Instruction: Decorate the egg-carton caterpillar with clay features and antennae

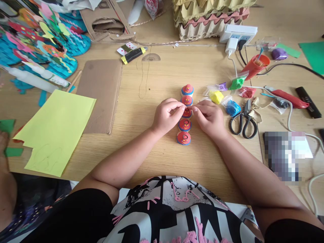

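A column of several small red dome-shaped clay figures [184, 125] with blue rims and yellow smiling faces stands on the table. My left hand [167, 114] is over the left side of the column, thumb and forefinger pinched together. Opposite it, my right hand [209, 117] is also closed in a pinch, its fingertips close to the left ones. Both sets of fingertips meet above the middle figure [187, 113] and partly cover it. Whatever lies between them is too small to make out. The two nearest figures carry dark loops on top.
Right of the hands lie black-handled scissors [243, 125], bagged blue clay [233, 108], yellow clay [216, 97] and a red cup [257, 65]. Cardboard [100, 94] and yellow paper [59, 131] lie left. Egg trays [199, 28] and a power strip [238, 33] stand behind. Another person's arm [6, 189] shows at far left.
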Action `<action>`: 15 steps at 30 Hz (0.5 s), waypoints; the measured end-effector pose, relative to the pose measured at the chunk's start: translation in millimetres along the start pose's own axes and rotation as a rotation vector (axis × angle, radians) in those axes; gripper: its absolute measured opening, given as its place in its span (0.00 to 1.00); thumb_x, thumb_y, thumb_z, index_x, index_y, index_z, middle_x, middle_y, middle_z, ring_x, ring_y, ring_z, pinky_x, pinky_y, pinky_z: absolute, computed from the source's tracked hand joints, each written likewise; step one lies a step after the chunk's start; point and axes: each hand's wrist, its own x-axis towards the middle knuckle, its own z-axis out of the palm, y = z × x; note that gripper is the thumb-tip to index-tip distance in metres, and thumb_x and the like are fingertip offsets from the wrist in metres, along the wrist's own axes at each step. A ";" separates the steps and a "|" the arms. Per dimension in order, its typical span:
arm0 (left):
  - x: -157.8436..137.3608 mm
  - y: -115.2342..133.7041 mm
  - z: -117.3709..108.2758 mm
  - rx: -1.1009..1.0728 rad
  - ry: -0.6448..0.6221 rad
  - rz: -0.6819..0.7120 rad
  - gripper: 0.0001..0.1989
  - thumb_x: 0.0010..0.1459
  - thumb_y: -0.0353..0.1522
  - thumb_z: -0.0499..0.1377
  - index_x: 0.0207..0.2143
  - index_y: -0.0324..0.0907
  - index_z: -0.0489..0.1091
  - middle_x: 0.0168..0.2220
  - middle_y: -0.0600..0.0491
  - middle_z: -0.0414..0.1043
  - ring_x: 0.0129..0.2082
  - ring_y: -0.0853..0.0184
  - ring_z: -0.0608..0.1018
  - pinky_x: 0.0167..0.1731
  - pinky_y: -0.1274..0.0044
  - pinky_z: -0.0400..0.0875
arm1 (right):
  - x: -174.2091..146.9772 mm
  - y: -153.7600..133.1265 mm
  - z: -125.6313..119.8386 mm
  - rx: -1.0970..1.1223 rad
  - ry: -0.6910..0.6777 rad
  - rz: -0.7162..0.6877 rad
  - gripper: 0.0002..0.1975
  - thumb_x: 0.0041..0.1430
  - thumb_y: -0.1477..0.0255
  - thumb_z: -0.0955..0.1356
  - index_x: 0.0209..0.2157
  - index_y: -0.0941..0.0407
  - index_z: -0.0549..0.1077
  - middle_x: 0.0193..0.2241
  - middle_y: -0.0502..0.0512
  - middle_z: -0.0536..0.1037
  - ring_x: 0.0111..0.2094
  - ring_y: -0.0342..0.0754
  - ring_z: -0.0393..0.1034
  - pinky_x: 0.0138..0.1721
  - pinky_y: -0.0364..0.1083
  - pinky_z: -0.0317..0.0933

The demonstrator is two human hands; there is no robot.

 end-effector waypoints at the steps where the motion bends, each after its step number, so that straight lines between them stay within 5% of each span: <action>1: 0.0 0.0 0.1 -0.002 0.002 0.001 0.10 0.66 0.33 0.61 0.33 0.42 0.80 0.34 0.52 0.80 0.35 0.67 0.80 0.38 0.75 0.75 | -0.1 0.8 0.1 -0.007 0.001 0.001 0.25 0.73 0.51 0.63 0.35 0.51 0.85 0.32 0.60 0.81 0.35 0.53 0.75 0.38 0.53 0.69; 8: 0.2 1.0 -0.1 -0.027 0.002 -0.046 0.09 0.67 0.33 0.61 0.33 0.43 0.80 0.35 0.52 0.81 0.36 0.67 0.80 0.38 0.75 0.75 | 0.0 1.2 0.2 -0.022 0.006 0.008 0.24 0.73 0.52 0.64 0.35 0.52 0.85 0.30 0.59 0.80 0.33 0.52 0.74 0.36 0.53 0.67; 15: 1.9 -3.1 0.0 -0.126 0.095 -0.075 0.09 0.68 0.32 0.61 0.35 0.42 0.80 0.34 0.53 0.81 0.37 0.68 0.81 0.40 0.76 0.74 | -0.8 1.4 1.5 -0.033 -0.034 -0.031 0.23 0.74 0.54 0.63 0.47 0.53 0.86 0.35 0.58 0.82 0.36 0.51 0.76 0.40 0.51 0.69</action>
